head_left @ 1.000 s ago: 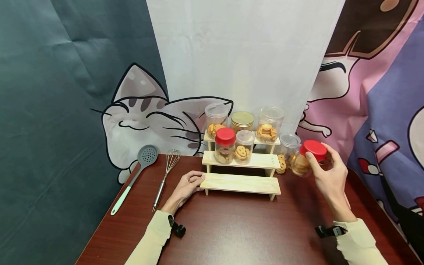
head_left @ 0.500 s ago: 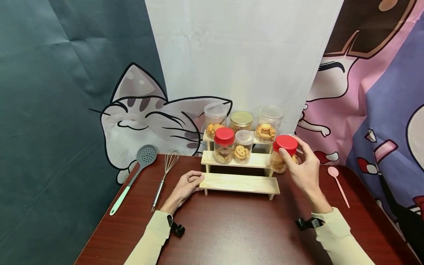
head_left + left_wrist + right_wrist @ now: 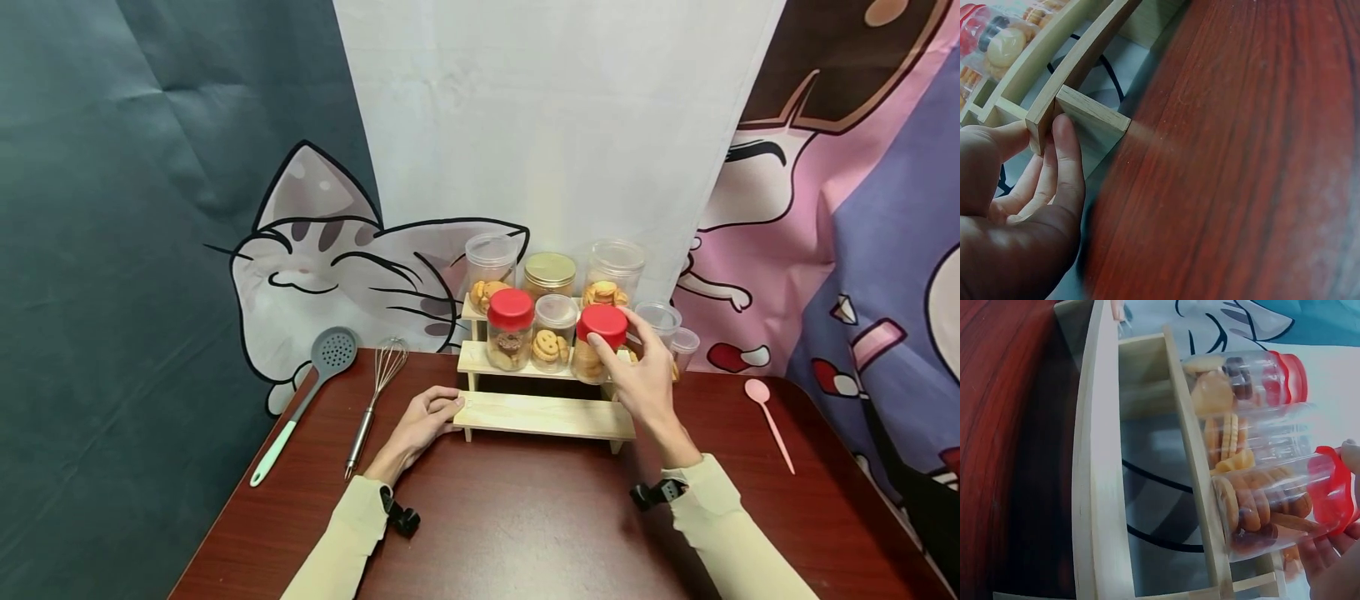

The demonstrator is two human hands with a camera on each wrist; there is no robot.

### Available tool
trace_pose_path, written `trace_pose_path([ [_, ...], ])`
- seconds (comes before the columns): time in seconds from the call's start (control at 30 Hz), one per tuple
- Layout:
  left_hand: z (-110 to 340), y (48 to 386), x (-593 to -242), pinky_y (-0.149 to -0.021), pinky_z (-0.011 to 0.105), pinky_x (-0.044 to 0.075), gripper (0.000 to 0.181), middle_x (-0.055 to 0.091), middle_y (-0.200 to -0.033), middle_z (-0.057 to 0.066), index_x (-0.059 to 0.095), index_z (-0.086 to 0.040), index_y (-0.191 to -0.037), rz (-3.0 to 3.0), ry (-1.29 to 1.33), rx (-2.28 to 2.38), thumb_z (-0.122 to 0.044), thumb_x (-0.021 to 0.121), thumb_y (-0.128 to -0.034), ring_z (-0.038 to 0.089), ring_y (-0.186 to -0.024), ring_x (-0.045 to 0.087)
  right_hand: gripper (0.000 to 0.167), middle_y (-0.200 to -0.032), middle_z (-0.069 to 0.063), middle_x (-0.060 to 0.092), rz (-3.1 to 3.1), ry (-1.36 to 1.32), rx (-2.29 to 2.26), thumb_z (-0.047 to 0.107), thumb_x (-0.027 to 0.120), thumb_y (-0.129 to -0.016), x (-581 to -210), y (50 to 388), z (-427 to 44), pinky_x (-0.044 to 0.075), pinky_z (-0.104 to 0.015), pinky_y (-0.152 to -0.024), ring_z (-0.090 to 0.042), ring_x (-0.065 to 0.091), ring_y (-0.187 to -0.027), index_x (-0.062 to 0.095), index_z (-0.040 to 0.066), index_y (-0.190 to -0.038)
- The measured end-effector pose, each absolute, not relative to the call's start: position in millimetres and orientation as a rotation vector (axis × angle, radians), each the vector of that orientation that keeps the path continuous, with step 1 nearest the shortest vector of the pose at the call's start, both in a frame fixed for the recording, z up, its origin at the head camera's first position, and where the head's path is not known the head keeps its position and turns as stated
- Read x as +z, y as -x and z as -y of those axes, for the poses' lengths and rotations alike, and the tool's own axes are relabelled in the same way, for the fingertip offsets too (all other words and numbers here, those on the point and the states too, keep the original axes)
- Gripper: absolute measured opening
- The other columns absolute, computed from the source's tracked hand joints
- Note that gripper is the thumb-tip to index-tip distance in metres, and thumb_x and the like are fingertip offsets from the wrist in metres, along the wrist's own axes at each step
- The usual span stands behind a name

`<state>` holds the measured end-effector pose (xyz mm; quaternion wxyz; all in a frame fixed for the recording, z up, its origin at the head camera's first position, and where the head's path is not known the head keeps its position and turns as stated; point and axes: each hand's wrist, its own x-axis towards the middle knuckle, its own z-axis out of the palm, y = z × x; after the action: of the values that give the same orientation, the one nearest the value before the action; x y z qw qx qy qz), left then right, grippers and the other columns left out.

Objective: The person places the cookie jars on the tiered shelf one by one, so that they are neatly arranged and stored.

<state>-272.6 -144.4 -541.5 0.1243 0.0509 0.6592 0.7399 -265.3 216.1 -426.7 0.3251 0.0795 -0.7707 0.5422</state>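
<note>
A three-tier wooden display shelf [image 3: 543,415] stands on the table. My left hand [image 3: 423,421] pinches the left end of its lowest step, thumb above and fingers beneath in the left wrist view. My right hand [image 3: 645,375] grips a clear cookie jar [image 3: 588,362] near its red lid. Upright, this jar is at the right part of the middle step, its base by the front edge [image 3: 1210,525]; I cannot tell whether it rests there. To its left on that step are a clear-lidded cookie jar [image 3: 551,342] and another red-lidded jar [image 3: 510,337].
Three jars, one gold-lidded [image 3: 550,271], stand on the top step. Behind my right hand are clear jars [image 3: 684,342]. A slotted skimmer [image 3: 333,354] and a whisk [image 3: 367,421] lie left, a pink spoon [image 3: 768,421] right. A printed curtain [image 3: 562,125] hangs behind the table [image 3: 525,517].
My right hand has carried the red-lidded jar leftward, from right of the shelf to the middle step. The pink spoon has come into full view. My left hand has stayed on the lowest step.
</note>
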Motion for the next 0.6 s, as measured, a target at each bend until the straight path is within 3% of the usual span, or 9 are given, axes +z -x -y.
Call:
trace_pose_path([
  [0.33,143.4,272.9,-540.6,-0.081,0.027,0.064,0.044,0.076,-0.107,0.002,0.054,0.007,-0.142,-1.921,-0.116,2.158,-0.014,0.070,-0.1069,0.014,-0.094,0.074,0.064,-0.131,-0.013,0.069,1.964,-0.214,1.443,0.012,0.091,-0.089,-429.7,276.5,-211.4,0.056,-0.010,-0.095,-0.012,0.068,-0.119,0.065,0.005,-0.147],
  [0.4,143.5,273.0,-540.0,-0.082,0.027,0.064,0.044,0.076,-0.107,0.002,0.054,0.007,-0.142,-1.919,-0.118,2.158,-0.014,0.069,-0.1072,0.014,-0.094,0.074,0.064,-0.130,-0.014,0.067,1.965,-0.198,1.432,0.011,0.091,-0.089,-429.2,277.8,-209.5,0.055,-0.009,-0.094,-0.018,0.069,-0.121,0.065,0.003,-0.146],
  [0.53,143.3,273.1,-540.3,-0.083,0.028,0.064,0.043,0.076,-0.107,0.002,0.054,0.007,-0.142,-1.918,-0.118,2.154,-0.013,0.069,-0.1074,0.014,-0.095,0.074,0.064,-0.127,-0.013,0.069,1.972,-0.174,1.390,0.014,0.093,-0.088,-429.6,279.3,-208.3,0.057,-0.009,-0.092,-0.021,0.068,-0.120,0.067,0.007,-0.146],
  [0.6,143.1,273.3,-541.1,-0.083,0.028,0.064,0.043,0.076,-0.106,0.001,0.054,0.007,-0.142,-1.924,-0.115,2.148,-0.014,0.069,-0.1074,0.014,-0.095,0.074,0.064,-0.125,-0.010,0.071,1.978,-0.165,1.358,0.018,0.095,-0.086,-430.6,279.9,-209.1,0.061,-0.016,-0.092,-0.019,0.068,-0.117,0.069,0.010,-0.145],
])
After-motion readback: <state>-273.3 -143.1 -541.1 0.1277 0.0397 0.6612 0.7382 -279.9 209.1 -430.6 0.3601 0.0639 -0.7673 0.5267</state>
